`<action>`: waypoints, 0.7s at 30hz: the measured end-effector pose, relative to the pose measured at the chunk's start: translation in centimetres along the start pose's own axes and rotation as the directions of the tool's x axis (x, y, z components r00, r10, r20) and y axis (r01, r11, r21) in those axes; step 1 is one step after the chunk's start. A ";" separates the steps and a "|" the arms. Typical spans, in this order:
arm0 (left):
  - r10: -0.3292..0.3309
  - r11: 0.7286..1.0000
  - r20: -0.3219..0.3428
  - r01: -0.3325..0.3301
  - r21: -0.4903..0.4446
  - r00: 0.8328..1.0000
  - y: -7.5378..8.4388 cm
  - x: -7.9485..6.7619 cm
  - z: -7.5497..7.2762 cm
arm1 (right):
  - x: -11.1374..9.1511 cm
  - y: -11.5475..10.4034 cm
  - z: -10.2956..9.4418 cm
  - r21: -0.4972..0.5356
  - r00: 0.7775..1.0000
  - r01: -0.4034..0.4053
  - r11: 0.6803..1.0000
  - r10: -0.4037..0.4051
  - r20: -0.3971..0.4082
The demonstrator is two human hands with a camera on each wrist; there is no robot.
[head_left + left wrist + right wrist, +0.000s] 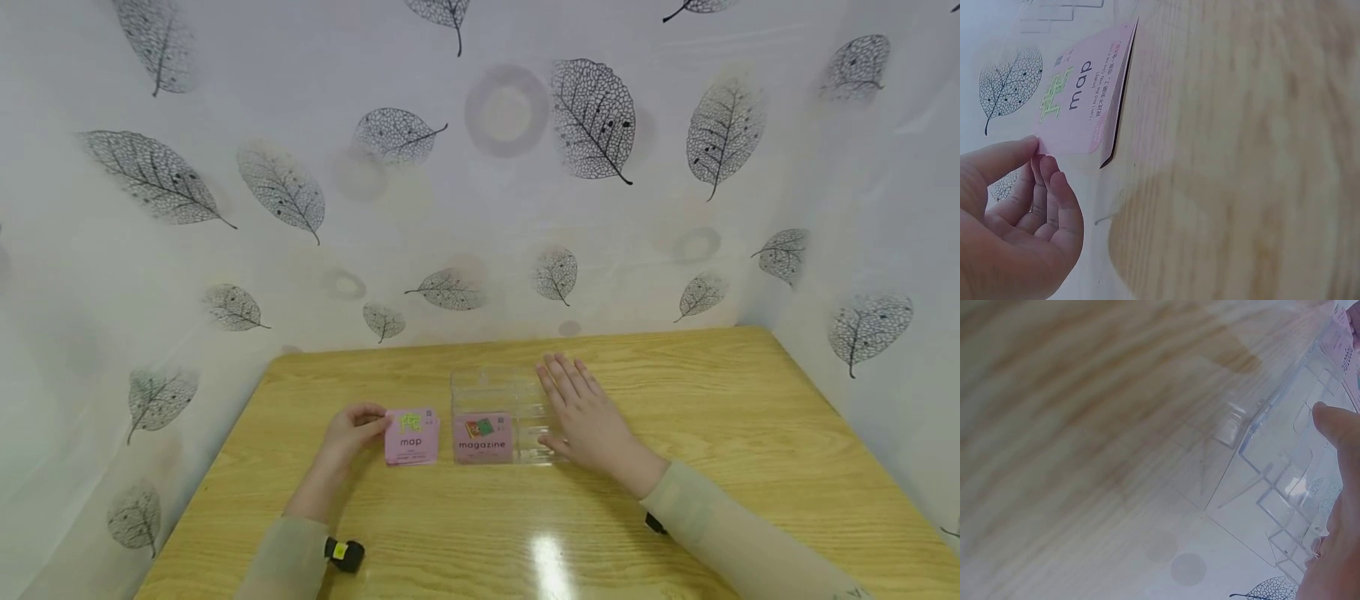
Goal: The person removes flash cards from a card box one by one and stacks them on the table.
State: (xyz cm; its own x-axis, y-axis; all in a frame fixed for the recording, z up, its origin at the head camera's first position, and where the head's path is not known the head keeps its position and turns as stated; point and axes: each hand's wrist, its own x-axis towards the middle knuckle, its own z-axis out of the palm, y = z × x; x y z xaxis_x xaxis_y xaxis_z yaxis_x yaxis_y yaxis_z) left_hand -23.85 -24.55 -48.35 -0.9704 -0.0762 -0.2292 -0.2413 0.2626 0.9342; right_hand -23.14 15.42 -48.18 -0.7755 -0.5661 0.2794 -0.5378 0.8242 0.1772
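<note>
The left hand [352, 431] pinches pink map cards [411, 448] just left of the clear box [529, 410]; the right hand [588, 421], fingers straight, touches it.

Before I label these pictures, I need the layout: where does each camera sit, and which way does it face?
Head: on the head, facing forward and down at the table; left hand, right hand and sleeves show.
Left wrist: on that wrist, facing the map card; the left hand shows lower left.
Right wrist: on that wrist, facing the clear box; the right hand shows at right.
Head and left wrist share the map card; head and right wrist share the clear box.
</note>
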 end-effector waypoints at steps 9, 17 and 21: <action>-0.022 1.000 -0.020 0.022 0.005 1.000 0.0 0.2 0.2 | 0.1 0.0 -0.1 -0.004 1.000 -0.001 1.000 0.001 0.016; -0.019 1.000 -0.020 0.020 0.021 1.000 -0.1 0.5 0.3 | 0.0 0.0 -0.1 -0.002 1.000 0.004 1.000 -0.004 0.006; -0.022 0.999 -0.026 0.022 0.033 0.999 -0.1 0.6 0.3 | 0.0 0.1 0.0 0.004 1.000 0.002 1.000 -0.002 0.005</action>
State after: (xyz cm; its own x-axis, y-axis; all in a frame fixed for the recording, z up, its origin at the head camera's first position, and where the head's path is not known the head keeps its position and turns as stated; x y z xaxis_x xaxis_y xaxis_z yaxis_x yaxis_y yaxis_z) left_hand -24.47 -24.35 -48.62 -0.9643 -0.1073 -0.2420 -0.2633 0.2924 0.9193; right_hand -23.19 15.46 -48.16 -0.7762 -0.5676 0.2745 -0.5404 0.8232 0.1742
